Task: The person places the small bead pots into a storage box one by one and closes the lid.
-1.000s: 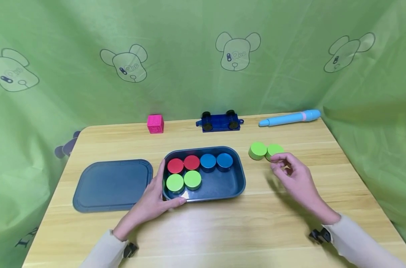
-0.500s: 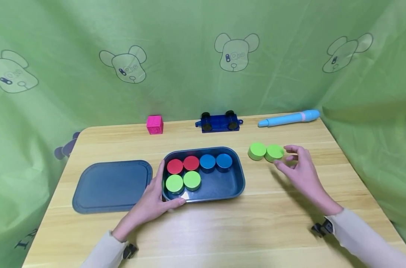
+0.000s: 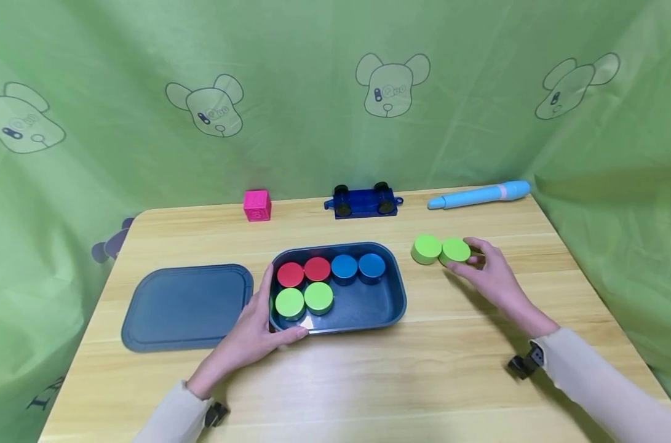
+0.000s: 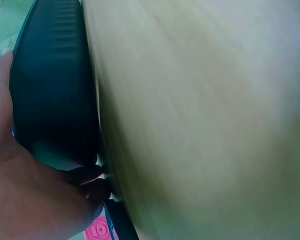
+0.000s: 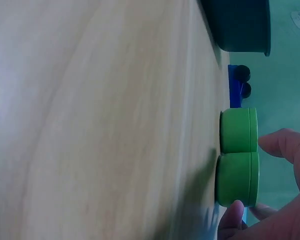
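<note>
My left hand (image 3: pixel 252 335) holds the left end of a dark blue rectangular box (image 3: pixel 368 311), thumb along its near side and fingers at its left wall. Inside stand two red cylinders (image 3: pixel 317 269), two blue cylinders (image 3: pixel 344 269) and two green cylinders (image 3: pixel 318 298). On the table to the right, two more green cylinders stand side by side, a left one (image 3: pixel 426 250) and a right one (image 3: pixel 455 251). My right hand (image 3: pixel 492 277) is spread around the right one. In the right wrist view the thumb (image 5: pixel 275 142) shows apart from it, while a fingertip (image 5: pixel 233 212) overlaps its lower edge.
A dark blue lid (image 3: pixel 186 307) lies flat left of the box. Along the table's back edge are a pink cube (image 3: pixel 257 205), a blue toy wagon with its black wheels upward (image 3: pixel 365 203) and a light blue pen (image 3: pixel 479 195). A green curtain (image 3: pixel 302 135) hangs behind.
My right hand's fingers have spread from over the right green cylinder, backed off to its right, then come in around it. The left hand and the box have stayed put.
</note>
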Motion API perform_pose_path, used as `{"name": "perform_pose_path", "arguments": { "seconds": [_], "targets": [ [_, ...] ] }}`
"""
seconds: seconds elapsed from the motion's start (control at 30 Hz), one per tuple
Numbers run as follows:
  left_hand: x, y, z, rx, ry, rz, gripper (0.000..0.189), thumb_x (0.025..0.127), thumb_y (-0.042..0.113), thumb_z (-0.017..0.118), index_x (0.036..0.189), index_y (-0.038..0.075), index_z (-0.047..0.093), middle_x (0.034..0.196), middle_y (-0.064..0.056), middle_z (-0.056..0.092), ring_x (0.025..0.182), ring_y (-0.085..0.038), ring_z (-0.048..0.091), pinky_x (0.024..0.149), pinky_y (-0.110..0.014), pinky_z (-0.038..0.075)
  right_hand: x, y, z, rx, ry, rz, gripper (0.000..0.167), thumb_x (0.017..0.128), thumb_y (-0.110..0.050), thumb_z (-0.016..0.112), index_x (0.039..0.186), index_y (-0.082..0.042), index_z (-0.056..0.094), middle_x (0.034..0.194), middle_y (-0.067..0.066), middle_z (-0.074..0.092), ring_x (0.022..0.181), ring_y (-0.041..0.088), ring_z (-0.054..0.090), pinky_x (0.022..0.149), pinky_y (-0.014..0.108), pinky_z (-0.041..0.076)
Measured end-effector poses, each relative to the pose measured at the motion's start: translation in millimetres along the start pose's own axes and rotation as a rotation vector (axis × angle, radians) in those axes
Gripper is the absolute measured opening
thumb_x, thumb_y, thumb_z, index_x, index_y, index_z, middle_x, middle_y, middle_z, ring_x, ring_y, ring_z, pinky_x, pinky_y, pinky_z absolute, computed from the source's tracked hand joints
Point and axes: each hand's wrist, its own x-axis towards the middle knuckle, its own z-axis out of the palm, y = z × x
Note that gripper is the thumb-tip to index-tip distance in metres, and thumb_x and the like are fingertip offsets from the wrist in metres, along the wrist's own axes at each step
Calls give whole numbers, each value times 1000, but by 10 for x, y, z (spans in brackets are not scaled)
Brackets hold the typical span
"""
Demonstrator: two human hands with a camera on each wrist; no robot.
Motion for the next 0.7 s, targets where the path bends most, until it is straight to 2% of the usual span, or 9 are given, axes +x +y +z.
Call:
{"name": "perform_pose_path", "arguments": {
  "seconds": [0.17, 0.3, 0.43, 0.7],
  "targets": [
    [11, -2, 0, 0, 1, 7, 133, 89, 55, 88, 177, 25, -7, 180, -14, 18, 160, -50, 22, 115, -82, 25, 36, 33, 4, 19, 1, 28, 83, 104, -26, 78, 164, 9, 34, 149, 31, 51, 120, 30, 51, 81, 14, 47],
    [17, -4, 0, 3, -1, 10, 133, 90, 55, 88, 177, 25, -7, 180, -14, 17, 160, -49, 22, 115, -82, 25, 59, 63, 16, 3, 23, 26, 76, 104, -25, 79, 161, 8, 42, 138, 26, 57, 110, 22, 53, 80, 16, 46],
    [14, 1, 0, 3, -3, 5, 133, 89, 55, 88, 177, 24, -7, 180, -15, 18, 160, -50, 22, 115, -83, 25, 67, 87, 29, -16, 46, 23, 73, 102, -27, 80, 157, 8, 47, 129, 21, 58, 103, 20, 52, 80, 20, 45],
    [3, 13, -4, -6, -1, 0, 133, 89, 54, 89, 177, 25, -7, 180, -15, 18, 160, -50, 22, 116, -82, 24, 41, 124, 34, 2, 90, 64, 77, 100, -32, 83, 156, 5, 46, 139, 24, 55, 114, 25, 52, 88, 25, 44]
  ]
}}
